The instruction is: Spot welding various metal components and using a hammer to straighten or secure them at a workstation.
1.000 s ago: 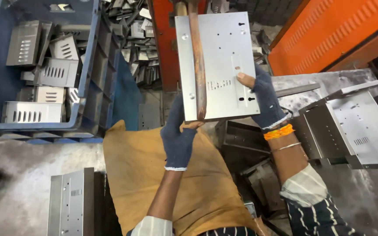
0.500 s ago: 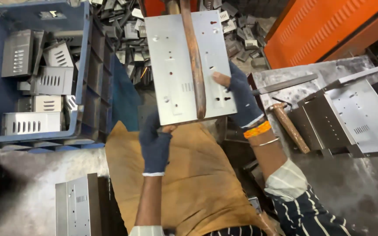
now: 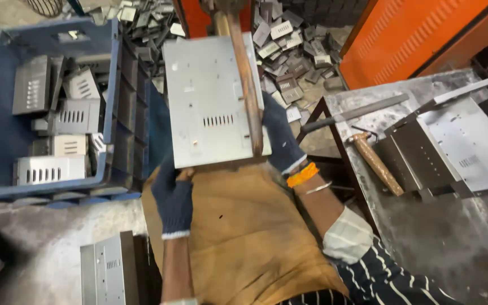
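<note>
The grey metal panel is held up in the air above the brown apron. The left hand has its grip closed on the panel's lower left corner, and the right hand is gripping the right edge. A blue crate with smaller metal parts stands to the left.

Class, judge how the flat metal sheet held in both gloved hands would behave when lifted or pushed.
The metal sheet probably stays stiff: it spans flat between the left hand and right hand. Its bare, smooth face looks slippery. Thin edges may cut, hence gloves.
</note>
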